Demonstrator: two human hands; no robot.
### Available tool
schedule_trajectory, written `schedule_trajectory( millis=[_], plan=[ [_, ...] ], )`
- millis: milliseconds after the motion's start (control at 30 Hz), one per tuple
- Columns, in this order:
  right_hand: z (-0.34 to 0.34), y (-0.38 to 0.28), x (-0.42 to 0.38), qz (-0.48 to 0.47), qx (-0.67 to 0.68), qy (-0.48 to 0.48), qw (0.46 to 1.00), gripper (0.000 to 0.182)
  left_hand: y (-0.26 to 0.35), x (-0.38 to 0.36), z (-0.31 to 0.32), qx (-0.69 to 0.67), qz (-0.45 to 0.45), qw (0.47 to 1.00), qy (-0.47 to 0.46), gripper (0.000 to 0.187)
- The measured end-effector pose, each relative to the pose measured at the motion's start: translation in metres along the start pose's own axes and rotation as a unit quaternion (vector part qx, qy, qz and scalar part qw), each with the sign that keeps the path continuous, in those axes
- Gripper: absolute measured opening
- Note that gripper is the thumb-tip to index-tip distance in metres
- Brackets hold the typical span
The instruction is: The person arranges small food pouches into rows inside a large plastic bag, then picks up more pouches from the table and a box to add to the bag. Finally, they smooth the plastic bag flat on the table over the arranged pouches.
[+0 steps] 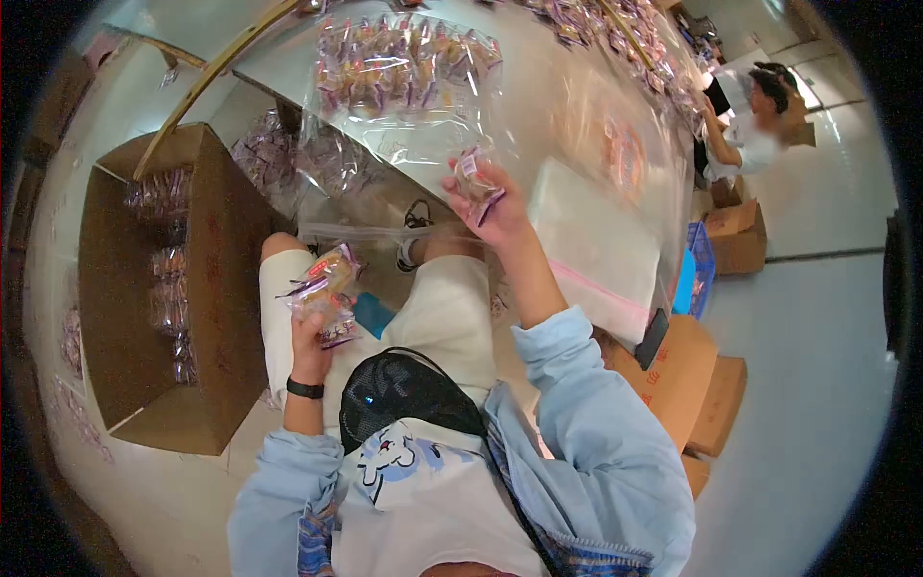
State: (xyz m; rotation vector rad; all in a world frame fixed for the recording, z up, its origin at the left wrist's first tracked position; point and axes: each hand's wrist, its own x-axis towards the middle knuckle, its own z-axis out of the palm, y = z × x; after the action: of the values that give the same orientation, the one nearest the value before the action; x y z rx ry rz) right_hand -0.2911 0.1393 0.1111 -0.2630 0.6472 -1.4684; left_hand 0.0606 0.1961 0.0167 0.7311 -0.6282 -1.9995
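Observation:
Over my lap, my left hand (309,344) grips wrapped snacks (330,281) in clear film with purple ends; it looks like more than one, though the lower part is bunched together. My right hand (505,213), palm up at the table edge, holds a single wrapped snack (471,183) with its fingers curled around it. Beyond it a large clear plastic bag (404,125) lies on the table with rows of similar snacks at its far end. The open side of that bag hangs over the near edge towards my knees.
An open cardboard box (226,288) with packed snacks stands at my left. A stack of flat clear bags (596,250) lies on the table at right. Loose snacks cover the far edge. Another person (755,135) works at far right, near cardboard boxes (735,236).

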Motion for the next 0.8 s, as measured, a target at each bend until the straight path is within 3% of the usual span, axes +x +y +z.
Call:
schedule_trajectory(
  millis=[100,200,300,400,500,600,700,800],
  plan=[
    [-0.013,0.004,0.01,0.007,-0.044,0.014,0.999,0.047,0.004,0.0,0.01,0.003,0.002,1.0,0.001,0.069],
    [0.008,0.01,0.013,-0.065,-0.25,0.096,0.961,0.058,-0.002,0.004,0.006,0.014,0.002,1.0,-0.014,0.068],
    [0.027,0.017,0.016,-0.201,-0.488,0.179,0.83,0.074,-0.006,0.009,-0.002,0.029,-0.008,0.999,-0.02,0.067],
    [-0.001,0.015,0.036,-0.249,-0.636,0.216,0.698,0.087,-0.004,0.009,0.0,0.032,-0.014,0.999,-0.012,0.067],
    [-0.016,0.012,0.041,-0.263,-0.626,0.175,0.713,0.087,-0.006,0.012,-0.001,0.039,-0.009,0.999,-0.013,0.067],
    [-0.01,0.019,0.043,-0.274,-0.462,0.132,0.833,0.086,-0.004,0.012,0.003,0.041,0.003,0.999,-0.012,0.067],
    [0.001,0.017,0.043,-0.234,-0.412,0.191,0.86,0.074,-0.003,0.012,0.006,0.044,0.009,0.999,-0.014,0.067],
    [-0.011,0.015,0.058,-0.276,-0.441,0.255,0.815,0.061,-0.003,0.012,0.005,0.05,0.011,0.999,-0.014,0.066]
  ],
)
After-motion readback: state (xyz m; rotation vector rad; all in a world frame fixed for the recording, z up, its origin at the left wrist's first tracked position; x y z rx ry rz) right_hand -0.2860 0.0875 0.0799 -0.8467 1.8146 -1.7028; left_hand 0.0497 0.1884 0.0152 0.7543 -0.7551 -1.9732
